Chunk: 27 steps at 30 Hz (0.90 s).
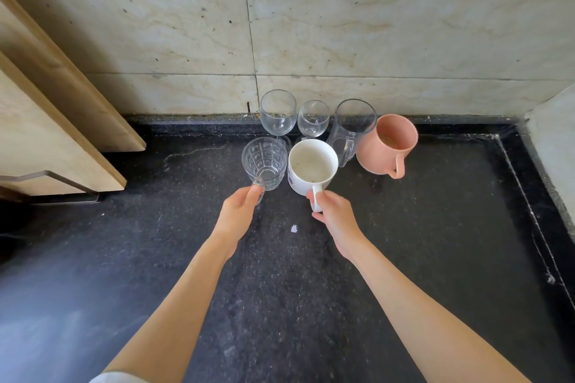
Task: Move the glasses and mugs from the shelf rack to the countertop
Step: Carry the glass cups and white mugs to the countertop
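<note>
On the black countertop [280, 274], my left hand [238, 214] grips the base of a patterned glass tumbler [264, 162]. My right hand [334, 216] holds the handle of a white mug [312, 165] beside it. Both stand upright, close together. Behind them, against the wall, stand two wine glasses [278, 112] [313, 118], a clear glass mug [351, 130] and a pink mug [387, 143]. The shelf rack is out of view.
A wooden cabinet door [62, 96] with a metal handle [46, 176] juts in from the left above the counter. Marble tile wall [342, 25] closes the back. A raised stone ledge [553, 140] borders the right side. A small white speck [294, 228] lies between my hands.
</note>
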Each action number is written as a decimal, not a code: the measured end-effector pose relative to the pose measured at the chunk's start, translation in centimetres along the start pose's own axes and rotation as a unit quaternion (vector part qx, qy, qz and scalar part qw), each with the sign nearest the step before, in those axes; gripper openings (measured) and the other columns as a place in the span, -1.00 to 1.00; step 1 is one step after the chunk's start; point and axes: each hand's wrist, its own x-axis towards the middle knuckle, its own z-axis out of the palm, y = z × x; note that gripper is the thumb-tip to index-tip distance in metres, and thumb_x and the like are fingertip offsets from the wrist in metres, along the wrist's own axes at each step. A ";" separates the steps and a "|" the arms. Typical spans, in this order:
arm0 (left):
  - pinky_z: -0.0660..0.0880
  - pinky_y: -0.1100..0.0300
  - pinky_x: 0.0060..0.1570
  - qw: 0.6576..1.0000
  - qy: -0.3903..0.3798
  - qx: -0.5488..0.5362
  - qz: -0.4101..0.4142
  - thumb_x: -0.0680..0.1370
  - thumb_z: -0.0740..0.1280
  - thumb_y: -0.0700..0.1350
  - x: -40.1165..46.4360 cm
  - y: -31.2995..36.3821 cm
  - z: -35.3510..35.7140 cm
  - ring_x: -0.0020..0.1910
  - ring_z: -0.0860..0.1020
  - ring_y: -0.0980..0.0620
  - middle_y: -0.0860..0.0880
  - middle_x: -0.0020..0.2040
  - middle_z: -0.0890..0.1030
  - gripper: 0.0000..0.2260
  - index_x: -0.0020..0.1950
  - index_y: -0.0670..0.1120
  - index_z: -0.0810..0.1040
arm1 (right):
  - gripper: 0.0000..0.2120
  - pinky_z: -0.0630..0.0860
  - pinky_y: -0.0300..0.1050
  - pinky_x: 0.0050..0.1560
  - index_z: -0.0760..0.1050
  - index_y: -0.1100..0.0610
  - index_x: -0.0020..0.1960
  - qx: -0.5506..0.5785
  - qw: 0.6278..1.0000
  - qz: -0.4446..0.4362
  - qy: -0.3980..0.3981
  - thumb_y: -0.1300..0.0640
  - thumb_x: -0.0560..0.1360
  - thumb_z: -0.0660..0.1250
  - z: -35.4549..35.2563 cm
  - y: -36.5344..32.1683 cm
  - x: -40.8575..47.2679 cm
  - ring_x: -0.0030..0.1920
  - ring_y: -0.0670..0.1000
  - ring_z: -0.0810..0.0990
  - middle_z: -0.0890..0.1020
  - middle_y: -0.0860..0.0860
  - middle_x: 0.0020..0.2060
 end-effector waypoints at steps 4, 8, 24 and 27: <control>0.33 0.02 0.31 0.999 0.028 0.020 -0.013 0.59 0.11 0.09 -2.7 -0.8 -0.2 0.22 0.41 0.05 0.00 0.29 0.47 -0.75 0.18 0.07 0.46 | -0.71 0.43 0.06 0.28 0.41 0.09 0.24 -0.067 0.996 -0.009 0.052 0.06 0.57 0.09 -1.5 -0.2 -2.0 0.17 0.02 0.49 0.50 0.07 0.24; 0.22 0.16 0.22 0.997 0.066 0.046 -0.002 0.58 0.08 0.14 -7.1 -1.3 -0.4 0.38 0.30 0.01 0.03 0.44 0.31 -0.54 0.46 0.06 0.19 | -0.60 0.34 -0.09 0.25 0.29 0.02 0.38 -0.071 0.996 -0.029 0.052 -0.03 0.56 0.10 -4.1 -0.4 -5.9 0.24 -0.03 0.43 0.44 0.00 0.33; -0.17 -0.06 0.45 0.833 0.358 0.373 0.197 0.58 0.06 0.13 -36.4 0.5 -2.2 0.52 -0.06 0.01 0.07 0.54 0.08 -0.52 0.49 0.18 0.05 | -0.43 -0.03 0.21 0.47 0.06 -0.08 0.49 -0.419 0.738 -0.523 -0.086 -0.13 0.53 0.12 -6.6 -5.1 -27.5 0.52 0.01 0.02 0.11 0.00 0.52; -0.18 -0.06 0.46 0.819 0.414 0.356 0.176 0.57 0.08 0.12 -41.9 -1.4 -3.7 0.52 -0.07 0.02 0.07 0.54 0.09 -0.51 0.49 0.18 0.05 | -0.42 -0.11 0.22 0.48 0.00 -0.10 0.49 -0.436 0.686 -0.569 -0.126 -0.15 0.54 0.10 -3.8 -4.9 -31.8 0.52 0.01 -0.05 0.04 -0.01 0.53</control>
